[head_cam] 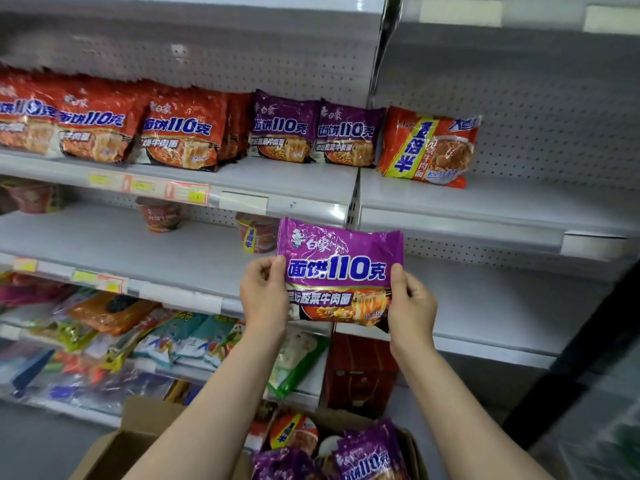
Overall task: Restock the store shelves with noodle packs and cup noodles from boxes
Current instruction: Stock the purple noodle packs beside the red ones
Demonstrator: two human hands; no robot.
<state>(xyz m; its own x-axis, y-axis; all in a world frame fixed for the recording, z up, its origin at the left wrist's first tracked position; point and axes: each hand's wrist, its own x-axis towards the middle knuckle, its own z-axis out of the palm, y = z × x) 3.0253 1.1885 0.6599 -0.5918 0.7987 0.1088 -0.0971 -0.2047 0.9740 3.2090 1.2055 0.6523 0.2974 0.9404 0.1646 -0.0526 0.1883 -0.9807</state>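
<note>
Cardboard box (114, 448) below; shelved purple packs (313, 135) above.

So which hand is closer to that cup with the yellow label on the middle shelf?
Left. The left hand grips the purple pack's left edge, just below and right of the cup. The right hand holds the pack's far edge, further right.

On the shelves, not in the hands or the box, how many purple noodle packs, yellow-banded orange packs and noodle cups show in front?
purple noodle packs: 2
yellow-banded orange packs: 1
noodle cups: 3
total: 6
</note>
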